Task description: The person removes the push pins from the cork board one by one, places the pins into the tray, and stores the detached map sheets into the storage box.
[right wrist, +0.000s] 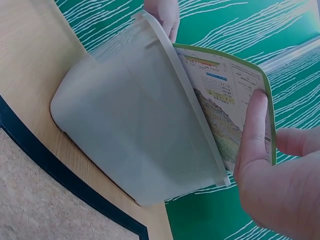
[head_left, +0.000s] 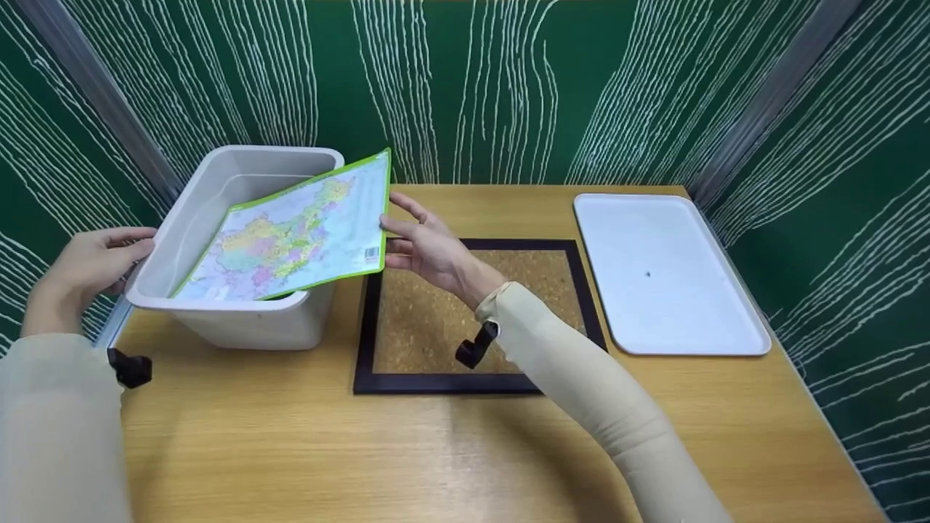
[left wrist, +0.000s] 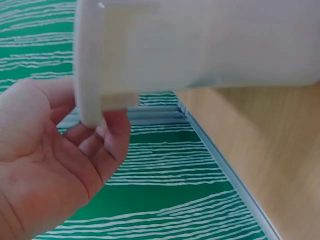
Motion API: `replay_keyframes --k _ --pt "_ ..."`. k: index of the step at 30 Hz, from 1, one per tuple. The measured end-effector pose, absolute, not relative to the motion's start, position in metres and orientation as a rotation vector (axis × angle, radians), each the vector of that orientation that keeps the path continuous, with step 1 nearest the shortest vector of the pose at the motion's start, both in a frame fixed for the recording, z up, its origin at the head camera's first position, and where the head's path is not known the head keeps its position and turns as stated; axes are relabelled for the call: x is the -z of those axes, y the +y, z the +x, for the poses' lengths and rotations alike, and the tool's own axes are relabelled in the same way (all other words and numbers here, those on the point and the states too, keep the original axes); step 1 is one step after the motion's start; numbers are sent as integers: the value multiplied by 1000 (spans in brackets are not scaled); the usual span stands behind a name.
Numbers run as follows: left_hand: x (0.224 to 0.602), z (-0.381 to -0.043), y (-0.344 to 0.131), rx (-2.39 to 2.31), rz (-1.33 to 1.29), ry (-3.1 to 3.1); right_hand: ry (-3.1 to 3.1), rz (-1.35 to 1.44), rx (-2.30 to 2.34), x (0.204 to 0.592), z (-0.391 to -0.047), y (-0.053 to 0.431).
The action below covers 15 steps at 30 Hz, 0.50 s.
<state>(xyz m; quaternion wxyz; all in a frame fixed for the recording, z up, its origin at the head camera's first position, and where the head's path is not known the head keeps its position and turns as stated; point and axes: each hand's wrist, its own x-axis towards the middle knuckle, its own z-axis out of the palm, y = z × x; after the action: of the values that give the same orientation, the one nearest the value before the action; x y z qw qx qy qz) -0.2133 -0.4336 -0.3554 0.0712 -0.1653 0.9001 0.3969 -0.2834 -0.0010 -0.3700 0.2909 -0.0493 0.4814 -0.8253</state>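
Observation:
A colourful map sheet [head_left: 290, 240] with a green border slants out of a pale grey plastic bin [head_left: 240, 327], its lower left part inside the rim. My right hand [head_left: 439, 254] pinches the sheet's right edge, the thumb on the map side and fingers behind. Text and a relief picture show on the sheet's back [right wrist: 220, 105] in the right wrist view. On the bin's left side, my left hand [head_left: 87, 265] grips the rim [left wrist: 90, 65], thumb and fingers around it in the left wrist view.
A cork board [head_left: 436, 327] with a dark frame lies on the wooden table [head_left: 327, 450], right of the bin. Farther right lies a white tray [head_left: 668, 290]. Green walls [head_left: 494, 87] with white lines stand behind and at both sides.

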Motion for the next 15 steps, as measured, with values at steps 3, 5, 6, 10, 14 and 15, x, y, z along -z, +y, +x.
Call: replay_keyframes --k 3,5,6,10,14,15 --pt "361 -212 -436 -1209 -467 2717 1275 -120 2198 368 -283 -3" --pt "364 -210 -438 -1245 -434 2717 1272 -125 2194 367 -282 -5" --pt "366 -210 -439 -1262 -420 2718 1269 -127 2194 367 -282 -5" --pt "373 -207 -442 -1330 -412 2703 1264 -158 2184 366 -281 -10" --pt "376 -207 -442 -1341 -436 2694 1266 -185 2175 366 -280 -15" --pt "376 -207 -442 -1342 -437 2692 1266 -190 2170 367 -279 -16"
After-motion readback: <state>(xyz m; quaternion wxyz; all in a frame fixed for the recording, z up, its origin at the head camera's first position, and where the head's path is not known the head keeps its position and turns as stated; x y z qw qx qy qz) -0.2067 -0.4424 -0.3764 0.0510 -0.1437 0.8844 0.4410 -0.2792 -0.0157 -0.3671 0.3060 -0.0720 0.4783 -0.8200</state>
